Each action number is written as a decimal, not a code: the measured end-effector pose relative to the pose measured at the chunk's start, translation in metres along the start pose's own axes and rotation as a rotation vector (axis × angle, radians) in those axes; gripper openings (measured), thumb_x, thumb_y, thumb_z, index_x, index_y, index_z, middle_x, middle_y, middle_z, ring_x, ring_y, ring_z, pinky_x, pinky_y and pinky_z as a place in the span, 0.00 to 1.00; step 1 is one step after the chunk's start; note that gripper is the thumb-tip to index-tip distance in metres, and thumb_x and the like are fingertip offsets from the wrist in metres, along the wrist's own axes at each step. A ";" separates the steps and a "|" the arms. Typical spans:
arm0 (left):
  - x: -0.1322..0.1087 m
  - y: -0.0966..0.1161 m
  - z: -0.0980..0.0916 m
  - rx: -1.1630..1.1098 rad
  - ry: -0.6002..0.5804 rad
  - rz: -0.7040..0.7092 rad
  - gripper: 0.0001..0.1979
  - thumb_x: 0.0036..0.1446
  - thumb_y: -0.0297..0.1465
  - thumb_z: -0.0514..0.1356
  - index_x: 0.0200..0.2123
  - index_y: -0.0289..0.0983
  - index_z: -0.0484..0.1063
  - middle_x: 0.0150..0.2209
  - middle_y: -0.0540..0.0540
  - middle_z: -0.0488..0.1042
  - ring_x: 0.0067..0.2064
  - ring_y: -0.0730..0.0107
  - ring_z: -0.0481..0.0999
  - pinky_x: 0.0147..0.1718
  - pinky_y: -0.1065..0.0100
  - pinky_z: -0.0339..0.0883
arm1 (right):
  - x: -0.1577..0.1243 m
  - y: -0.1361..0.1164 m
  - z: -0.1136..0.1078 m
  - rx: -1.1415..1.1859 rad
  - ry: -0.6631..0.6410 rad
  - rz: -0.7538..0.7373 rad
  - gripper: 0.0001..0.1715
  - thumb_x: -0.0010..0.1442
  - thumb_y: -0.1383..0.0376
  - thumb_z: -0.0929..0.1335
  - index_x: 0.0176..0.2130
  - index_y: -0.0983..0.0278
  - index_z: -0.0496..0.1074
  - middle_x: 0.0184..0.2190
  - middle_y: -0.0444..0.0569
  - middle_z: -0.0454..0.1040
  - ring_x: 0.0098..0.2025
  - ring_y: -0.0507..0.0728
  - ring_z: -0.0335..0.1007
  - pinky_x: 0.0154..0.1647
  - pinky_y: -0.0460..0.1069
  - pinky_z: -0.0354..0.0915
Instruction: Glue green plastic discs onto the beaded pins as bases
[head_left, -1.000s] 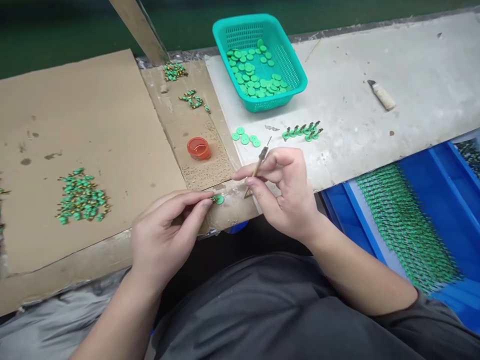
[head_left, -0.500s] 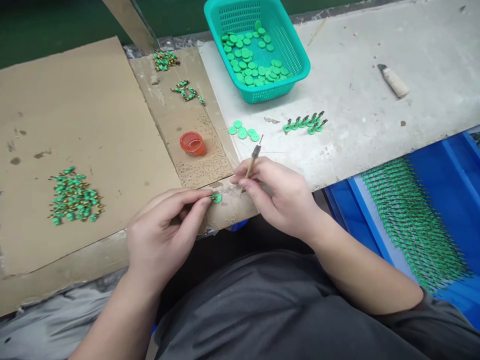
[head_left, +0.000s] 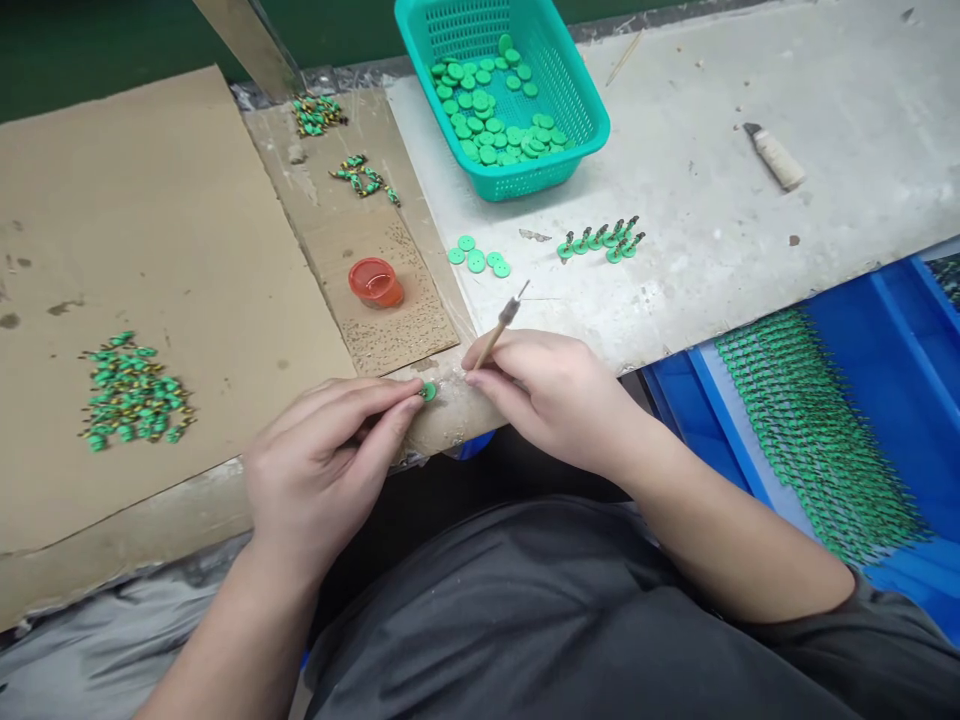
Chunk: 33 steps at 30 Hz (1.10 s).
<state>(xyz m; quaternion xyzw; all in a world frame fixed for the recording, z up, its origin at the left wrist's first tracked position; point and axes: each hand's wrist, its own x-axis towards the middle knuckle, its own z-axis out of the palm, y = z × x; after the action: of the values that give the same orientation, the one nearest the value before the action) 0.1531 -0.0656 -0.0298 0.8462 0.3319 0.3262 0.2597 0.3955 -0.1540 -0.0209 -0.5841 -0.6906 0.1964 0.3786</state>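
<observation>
Between the thumb and forefinger of my left hand (head_left: 330,445), closed in a pinch, is a small green figure mostly hidden by the fingertips. A green disc (head_left: 428,391) shows at its end, just above the table's front edge. My right hand (head_left: 551,395) is closed on a thin wooden stick tool (head_left: 490,345), held like a pen. Its grey wrapped end and fine needle-like tip point up and away from the disc. Beyond the hands lie several loose green discs (head_left: 476,261) and a small group of figures standing on discs (head_left: 600,240).
A red cup (head_left: 376,285) stands on speckled cardboard. Behind is a teal basket (head_left: 540,182) of green discs. Small green-and-yellow figures (head_left: 135,395) are heaped at left, with smaller piles (head_left: 319,115) farther back. A pale tube (head_left: 776,158) lies right; a blue crate (head_left: 870,330) holds rows of figures.
The whole view has shifted slightly left. Against the table, my right hand has moved a little to the right and the stick leans more. My left hand keeps its pinch on the figure.
</observation>
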 end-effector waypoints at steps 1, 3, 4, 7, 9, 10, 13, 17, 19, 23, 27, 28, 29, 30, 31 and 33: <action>0.000 -0.001 0.000 0.005 0.004 0.014 0.08 0.69 0.31 0.73 0.48 0.50 0.90 0.45 0.52 0.92 0.45 0.65 0.90 0.52 0.64 0.83 | 0.002 0.001 0.003 0.023 0.006 0.000 0.13 0.84 0.63 0.66 0.47 0.61 0.79 0.48 0.52 0.88 0.53 0.61 0.87 0.59 0.56 0.80; 0.001 -0.002 0.001 0.015 0.004 0.015 0.07 0.69 0.31 0.73 0.48 0.48 0.90 0.45 0.50 0.92 0.45 0.66 0.90 0.51 0.66 0.82 | 0.008 0.002 0.010 0.063 0.018 -0.004 0.14 0.84 0.62 0.66 0.46 0.61 0.78 0.49 0.50 0.88 0.54 0.60 0.87 0.60 0.54 0.79; 0.001 -0.003 0.001 0.017 -0.003 0.005 0.07 0.70 0.31 0.72 0.48 0.48 0.90 0.46 0.50 0.92 0.45 0.67 0.90 0.52 0.66 0.82 | 0.011 0.002 0.014 0.075 0.019 -0.007 0.14 0.84 0.62 0.66 0.46 0.60 0.78 0.49 0.50 0.87 0.54 0.59 0.87 0.61 0.54 0.79; 0.001 -0.004 0.001 0.023 -0.011 -0.007 0.08 0.71 0.31 0.71 0.49 0.47 0.90 0.47 0.49 0.92 0.47 0.67 0.91 0.53 0.67 0.81 | 0.017 0.002 0.022 0.094 -0.009 -0.022 0.13 0.85 0.63 0.65 0.46 0.61 0.76 0.49 0.49 0.87 0.54 0.59 0.86 0.60 0.53 0.78; 0.000 -0.004 0.001 0.036 -0.014 -0.007 0.08 0.71 0.31 0.72 0.49 0.47 0.90 0.47 0.49 0.92 0.47 0.67 0.91 0.54 0.67 0.81 | 0.020 0.001 0.025 0.096 -0.037 -0.034 0.13 0.86 0.63 0.64 0.47 0.61 0.76 0.49 0.50 0.86 0.54 0.59 0.85 0.60 0.52 0.77; 0.000 -0.004 0.001 0.042 -0.012 -0.005 0.08 0.71 0.31 0.72 0.49 0.47 0.90 0.47 0.49 0.92 0.47 0.68 0.91 0.53 0.67 0.81 | 0.021 0.001 0.025 0.097 -0.048 -0.038 0.14 0.86 0.63 0.64 0.47 0.61 0.75 0.49 0.50 0.86 0.54 0.59 0.85 0.59 0.52 0.77; 0.000 -0.003 0.002 0.057 -0.001 -0.004 0.07 0.71 0.32 0.72 0.48 0.46 0.90 0.46 0.50 0.92 0.46 0.69 0.91 0.52 0.69 0.81 | 0.021 0.001 0.026 0.096 -0.063 -0.043 0.14 0.87 0.63 0.63 0.48 0.60 0.75 0.48 0.49 0.85 0.54 0.58 0.84 0.59 0.53 0.76; -0.001 -0.003 0.003 0.067 0.010 -0.016 0.06 0.71 0.33 0.72 0.47 0.46 0.91 0.45 0.49 0.92 0.45 0.68 0.91 0.52 0.68 0.81 | 0.023 0.001 0.025 0.094 -0.079 -0.052 0.14 0.87 0.63 0.62 0.48 0.59 0.75 0.47 0.47 0.83 0.54 0.57 0.83 0.60 0.51 0.76; 0.000 -0.003 0.003 0.062 0.015 -0.031 0.06 0.71 0.35 0.72 0.47 0.46 0.91 0.45 0.49 0.92 0.45 0.66 0.91 0.51 0.66 0.82 | 0.023 0.002 0.025 0.085 -0.093 -0.054 0.14 0.87 0.63 0.62 0.48 0.59 0.75 0.47 0.46 0.83 0.54 0.57 0.83 0.60 0.51 0.76; 0.000 -0.002 0.002 0.073 0.013 -0.066 0.07 0.71 0.38 0.71 0.45 0.46 0.91 0.44 0.49 0.92 0.45 0.65 0.91 0.51 0.65 0.83 | 0.024 0.001 0.023 0.078 -0.100 -0.069 0.15 0.87 0.63 0.62 0.48 0.60 0.75 0.47 0.47 0.83 0.55 0.57 0.83 0.59 0.51 0.76; 0.000 -0.003 0.002 0.084 0.010 -0.049 0.06 0.72 0.37 0.71 0.46 0.46 0.91 0.44 0.49 0.92 0.44 0.66 0.91 0.50 0.67 0.82 | 0.025 -0.002 0.023 0.059 -0.110 -0.086 0.15 0.87 0.64 0.62 0.46 0.61 0.74 0.47 0.48 0.83 0.53 0.58 0.83 0.58 0.51 0.75; -0.001 -0.003 0.002 0.082 0.013 -0.041 0.06 0.72 0.36 0.71 0.46 0.46 0.91 0.45 0.49 0.92 0.45 0.66 0.91 0.50 0.67 0.81 | 0.025 -0.003 0.022 0.052 -0.120 -0.092 0.14 0.87 0.64 0.62 0.47 0.61 0.74 0.47 0.49 0.84 0.53 0.58 0.83 0.58 0.51 0.75; -0.001 -0.003 0.002 0.079 0.016 -0.030 0.06 0.71 0.35 0.71 0.46 0.46 0.91 0.45 0.49 0.92 0.45 0.67 0.91 0.50 0.68 0.81 | 0.026 -0.004 0.022 0.046 -0.132 -0.098 0.14 0.87 0.64 0.62 0.47 0.62 0.74 0.48 0.51 0.84 0.53 0.59 0.84 0.58 0.51 0.75; -0.001 -0.004 0.002 0.075 0.016 -0.021 0.05 0.71 0.34 0.72 0.46 0.46 0.91 0.45 0.49 0.92 0.45 0.67 0.91 0.50 0.68 0.81 | 0.026 -0.005 0.022 0.043 -0.145 -0.099 0.14 0.86 0.65 0.62 0.48 0.63 0.74 0.49 0.52 0.85 0.54 0.60 0.84 0.59 0.52 0.75; -0.002 -0.004 0.002 0.073 0.014 -0.014 0.05 0.71 0.33 0.72 0.46 0.45 0.90 0.45 0.50 0.92 0.45 0.68 0.91 0.50 0.68 0.81 | 0.027 -0.006 0.022 0.040 -0.156 -0.097 0.13 0.86 0.65 0.62 0.49 0.63 0.74 0.50 0.54 0.85 0.55 0.61 0.84 0.60 0.52 0.74; -0.002 -0.005 0.002 0.070 0.012 -0.003 0.05 0.70 0.32 0.72 0.46 0.45 0.90 0.45 0.50 0.92 0.45 0.68 0.91 0.50 0.69 0.81 | 0.027 -0.009 0.022 0.038 -0.172 -0.089 0.13 0.86 0.66 0.62 0.50 0.64 0.74 0.51 0.55 0.85 0.56 0.62 0.83 0.61 0.53 0.74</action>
<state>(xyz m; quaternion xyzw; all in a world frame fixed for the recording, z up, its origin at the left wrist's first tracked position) 0.1514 -0.0642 -0.0350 0.8522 0.3457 0.3193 0.2284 0.3727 -0.1269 -0.0207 -0.5266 -0.7420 0.2418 0.3372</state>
